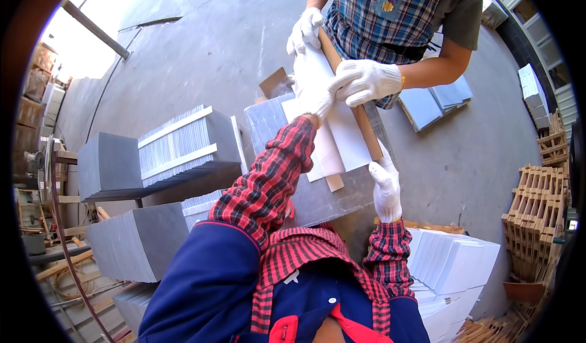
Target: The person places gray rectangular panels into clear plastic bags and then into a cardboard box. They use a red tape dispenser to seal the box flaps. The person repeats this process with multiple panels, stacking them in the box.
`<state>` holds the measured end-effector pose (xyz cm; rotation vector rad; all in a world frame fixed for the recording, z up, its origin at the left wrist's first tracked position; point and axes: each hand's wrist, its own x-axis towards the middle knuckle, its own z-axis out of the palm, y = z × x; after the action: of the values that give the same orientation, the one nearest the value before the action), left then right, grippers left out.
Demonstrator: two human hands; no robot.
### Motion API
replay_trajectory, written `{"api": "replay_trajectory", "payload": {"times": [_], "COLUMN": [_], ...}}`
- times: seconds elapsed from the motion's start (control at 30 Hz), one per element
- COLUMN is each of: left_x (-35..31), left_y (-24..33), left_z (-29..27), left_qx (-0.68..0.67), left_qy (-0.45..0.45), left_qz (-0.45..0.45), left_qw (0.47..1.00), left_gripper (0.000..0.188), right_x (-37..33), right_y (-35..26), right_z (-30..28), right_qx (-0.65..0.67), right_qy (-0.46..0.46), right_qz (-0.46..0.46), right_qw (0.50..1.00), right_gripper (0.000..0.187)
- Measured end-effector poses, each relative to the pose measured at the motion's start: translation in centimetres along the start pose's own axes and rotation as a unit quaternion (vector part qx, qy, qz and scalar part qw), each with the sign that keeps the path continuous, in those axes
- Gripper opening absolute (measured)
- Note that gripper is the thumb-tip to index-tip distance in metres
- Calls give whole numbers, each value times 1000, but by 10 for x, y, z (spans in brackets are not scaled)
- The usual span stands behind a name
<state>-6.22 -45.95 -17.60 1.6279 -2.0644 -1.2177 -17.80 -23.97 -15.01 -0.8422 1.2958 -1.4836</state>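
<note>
A long white-faced cardboard piece [345,129] with a brown edge strip [366,130] lies slantwise on a grey-topped worktable [342,202]. My left hand [314,96], in a white knit glove, reaches over its left side and lies on the white surface with fingers stretched out. At the near end, my gloved right hand [386,187] has the strip's corner between thumb and fingers. Across from me, a co-worker's gloved hand [369,82] presses on the brown strip beside my left hand. The co-worker's other gloved hand [305,30] is at the far end.
Strapped stacks of grey sheets [177,144] stand on the left, with another grey stack [143,242] nearer. White folded cardboard [452,260] is piled by my right elbow. Flat pale-blue panels [436,102] lie behind the co-worker. Wooden pallets [531,215] stand far right; a metal pole [97,30] rises upper left.
</note>
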Motion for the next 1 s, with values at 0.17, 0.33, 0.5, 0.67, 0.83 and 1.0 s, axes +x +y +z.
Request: {"api": "replay_trajectory", "payload": {"times": [0.17, 0.33, 0.5, 0.67, 0.83, 1.0], "left_x": [13, 15, 8, -17, -85, -147], "left_y": [-13, -18, -33, -75, -132, -218], "left_z": [29, 36, 38, -21, -106, -120], "left_qx": [-180, -613, -740, -719, -707, -660], "left_qy": [135, 132, 110, 91, 206, 273], "left_qz": [63, 104, -14, 43, 61, 15], "left_qw": [972, 772, 664, 687, 674, 700], "left_gripper": [44, 39, 41, 41, 31, 36], "right_x": [20, 18, 21, 16, 2, -62], "right_y": [14, 18, 27, 29, 30, 77], "right_z": [28, 22, 17, 20, 44, 89], "right_qx": [-252, -522, -610, -687, -721, -506], "right_qy": [101, 22, 28, 88, 154, -33], "right_qz": [-128, -250, -248, -275, -310, -361], "right_qw": [954, 815, 752, 667, 600, 783], "right_gripper": [50, 67, 67, 58, 45, 45]}}
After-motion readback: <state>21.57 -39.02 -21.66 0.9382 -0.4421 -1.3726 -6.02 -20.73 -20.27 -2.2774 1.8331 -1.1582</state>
